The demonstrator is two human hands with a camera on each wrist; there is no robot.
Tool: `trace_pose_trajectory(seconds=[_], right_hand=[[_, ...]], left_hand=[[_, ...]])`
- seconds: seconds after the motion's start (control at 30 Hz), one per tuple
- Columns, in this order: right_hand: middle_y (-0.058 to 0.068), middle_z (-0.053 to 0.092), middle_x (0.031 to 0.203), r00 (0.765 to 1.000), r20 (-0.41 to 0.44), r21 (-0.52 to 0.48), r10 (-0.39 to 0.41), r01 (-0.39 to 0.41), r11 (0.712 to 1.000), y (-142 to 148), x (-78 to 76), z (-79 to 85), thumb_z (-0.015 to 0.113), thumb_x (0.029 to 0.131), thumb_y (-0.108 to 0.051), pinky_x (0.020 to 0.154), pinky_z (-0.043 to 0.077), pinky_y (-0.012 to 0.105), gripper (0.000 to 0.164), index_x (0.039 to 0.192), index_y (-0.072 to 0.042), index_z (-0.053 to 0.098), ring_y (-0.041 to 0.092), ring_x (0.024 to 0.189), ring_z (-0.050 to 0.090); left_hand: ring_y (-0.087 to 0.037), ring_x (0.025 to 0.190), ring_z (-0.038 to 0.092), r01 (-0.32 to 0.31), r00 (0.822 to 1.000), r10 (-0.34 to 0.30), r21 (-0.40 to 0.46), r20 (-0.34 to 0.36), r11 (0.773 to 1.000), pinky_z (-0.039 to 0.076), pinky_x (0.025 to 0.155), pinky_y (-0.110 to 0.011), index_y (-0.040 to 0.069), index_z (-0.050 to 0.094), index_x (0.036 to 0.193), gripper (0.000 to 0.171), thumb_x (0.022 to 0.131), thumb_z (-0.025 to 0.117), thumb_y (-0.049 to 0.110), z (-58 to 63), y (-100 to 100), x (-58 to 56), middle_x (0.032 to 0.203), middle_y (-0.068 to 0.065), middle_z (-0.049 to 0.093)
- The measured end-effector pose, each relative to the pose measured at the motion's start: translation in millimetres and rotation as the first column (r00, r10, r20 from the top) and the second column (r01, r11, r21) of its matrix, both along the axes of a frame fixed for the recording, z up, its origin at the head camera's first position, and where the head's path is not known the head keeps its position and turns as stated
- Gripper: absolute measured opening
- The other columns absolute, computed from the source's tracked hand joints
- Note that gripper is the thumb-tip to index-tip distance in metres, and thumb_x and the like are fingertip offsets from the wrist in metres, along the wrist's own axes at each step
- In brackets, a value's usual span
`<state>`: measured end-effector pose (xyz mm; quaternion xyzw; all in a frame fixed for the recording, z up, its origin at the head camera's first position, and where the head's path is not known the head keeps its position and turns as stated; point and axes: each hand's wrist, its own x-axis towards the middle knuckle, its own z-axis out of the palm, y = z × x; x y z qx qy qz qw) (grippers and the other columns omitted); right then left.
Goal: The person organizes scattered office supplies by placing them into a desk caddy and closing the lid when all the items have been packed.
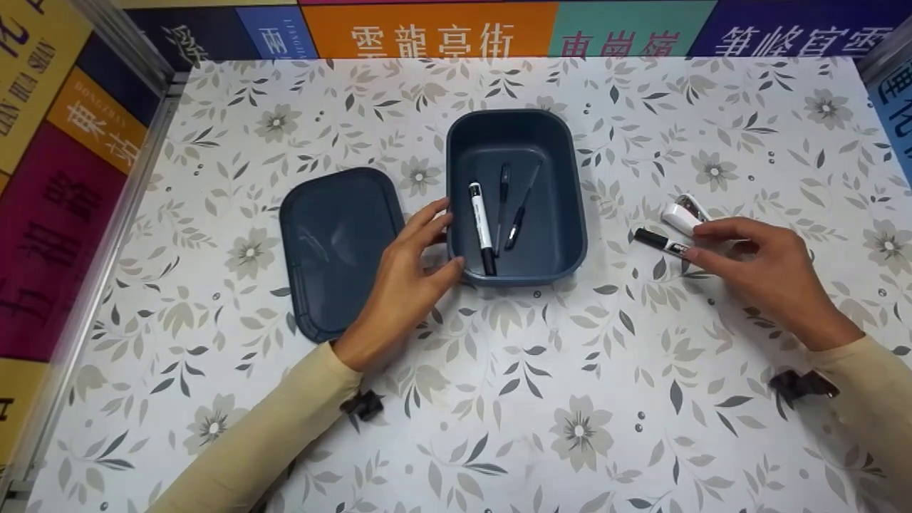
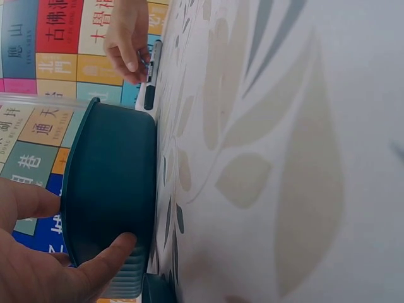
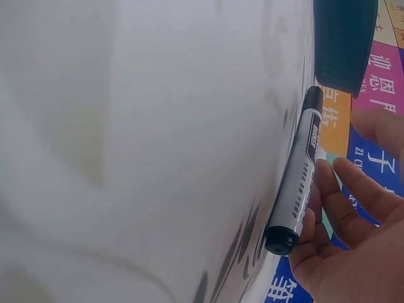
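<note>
A dark blue plastic box (image 1: 514, 274) stands uncovered in the head view, with a black-capped white marker (image 1: 481, 217) and two slim black-and-clear pens (image 1: 516, 228) inside. My left hand (image 1: 410, 274) rests on its near left corner, fingers along the left wall and thumb at the front corner; the left wrist view shows fingertips touching the rim and outer wall. On the right, my right hand (image 1: 766, 267) is at a second marker (image 3: 297, 173) lying on the table and a small white stapler (image 1: 684, 214). Its thumb and fingers stand apart, with no grip seen on either.
The box's dark blue lid (image 1: 342, 242) lies flat left of the box, partly behind the left hand. A white cloth with grey flowers (image 1: 513, 442) covers the table. Colourful panels with characters (image 1: 434, 32) stand along the back and sides.
</note>
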<state>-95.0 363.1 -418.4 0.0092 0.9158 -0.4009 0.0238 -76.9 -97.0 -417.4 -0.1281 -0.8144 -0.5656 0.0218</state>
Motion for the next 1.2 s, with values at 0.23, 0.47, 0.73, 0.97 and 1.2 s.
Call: trace_pose_trajectory(seconds=[0.23, 0.47, 0.73, 0.97, 1.2], right_hand=[[-0.021, 0.076, 0.102, 1.0, 0.015, 0.038, 0.002, -0.003, 0.999, 2.1, 1.0, 0.8, 0.09, 0.096, -0.029, 0.073, 0.048, 0.012, 0.036, 0.126, -0.011, 0.082, 0.002, 0.088, 0.067], [-0.021, 0.076, 0.098, 0.999, 0.035, 0.08, 0.006, -0.009, 0.997, 2.6, 1.8, -0.4, 0.091, 0.094, -0.031, 0.069, 0.045, 0.015, 0.036, 0.124, -0.013, 0.083, 0.0, 0.085, 0.066], [-0.023, 0.077, 0.1, 0.999, 0.037, 0.098, 0.018, -0.022, 0.995, 3.0, 1.3, -3.2, 0.091, 0.094, -0.032, 0.07, 0.046, 0.013, 0.034, 0.123, -0.014, 0.083, -0.004, 0.086, 0.067], [-0.022, 0.076, 0.097, 0.999, 0.05, 0.109, 0.019, -0.025, 0.994, 3.7, 0.4, -3.4, 0.09, 0.095, -0.034, 0.07, 0.046, 0.014, 0.035, 0.122, -0.013, 0.083, -0.004, 0.085, 0.066], [-0.018, 0.077, 0.096, 0.997, 0.068, 0.123, 0.021, -0.029, 0.992, 3.0, -0.2, -2.6, 0.09, 0.095, -0.034, 0.07, 0.045, 0.016, 0.034, 0.12, -0.013, 0.084, -0.002, 0.084, 0.065]], left_hand=[[-0.034, 0.13, 0.068, 0.007, 1.0, -0.007, -0.006, -0.006, 1.0, 0.057, 0.11, -0.046, -0.011, 0.058, 0.152, 0.058, 0.096, 0.073, 0.0, 1.5, -0.4, -0.5, 0.17, -0.013, 0.048], [-0.034, 0.128, 0.069, 0.004, 1.0, -0.005, -0.007, -0.014, 1.0, 0.057, 0.11, -0.047, -0.012, 0.058, 0.151, 0.059, 0.096, 0.074, 0.0, 1.7, -0.9, -1.4, 0.169, -0.013, 0.049], [-0.032, 0.127, 0.07, 0.005, 1.0, -0.005, -0.02, -0.022, 1.0, 0.057, 0.11, -0.047, -0.011, 0.059, 0.151, 0.059, 0.095, 0.074, 0.0, 1.7, -0.9, -1.6, 0.169, -0.014, 0.049], [-0.032, 0.126, 0.071, 0.006, 0.999, -0.007, -0.03, -0.034, 1.0, 0.056, 0.11, -0.048, -0.012, 0.059, 0.15, 0.059, 0.095, 0.074, 0.0, 0.8, -1.1, -1.4, 0.168, -0.015, 0.05], [-0.031, 0.126, 0.071, 0.008, 0.999, -0.009, -0.04, -0.041, 0.999, 0.055, 0.111, -0.048, -0.012, 0.059, 0.15, 0.059, 0.095, 0.073, 0.0, 1.8, -1.1, -1.1, 0.168, -0.016, 0.05]])
